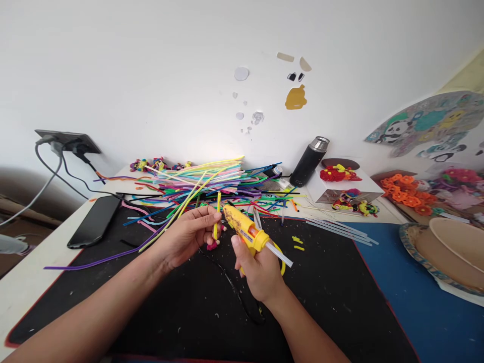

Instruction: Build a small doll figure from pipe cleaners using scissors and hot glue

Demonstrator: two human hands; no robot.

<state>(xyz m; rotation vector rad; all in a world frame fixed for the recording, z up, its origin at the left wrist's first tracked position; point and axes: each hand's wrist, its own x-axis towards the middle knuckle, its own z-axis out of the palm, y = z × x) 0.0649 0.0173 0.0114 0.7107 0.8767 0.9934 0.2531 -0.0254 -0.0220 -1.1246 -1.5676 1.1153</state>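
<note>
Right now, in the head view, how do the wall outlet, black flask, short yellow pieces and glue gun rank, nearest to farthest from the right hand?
1. Glue gun: held in the right hand.
2. Short yellow pieces: on the mat, right of the hand.
3. Black flask: behind, near the wall.
4. Wall outlet: far left.

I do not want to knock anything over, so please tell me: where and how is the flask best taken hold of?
Grip the flask around its upper black body, below the silver cap, probably from the front. It is a cylinder rising above the pipe cleaners near its base; the wall is behind and the box close on the right.
</note>
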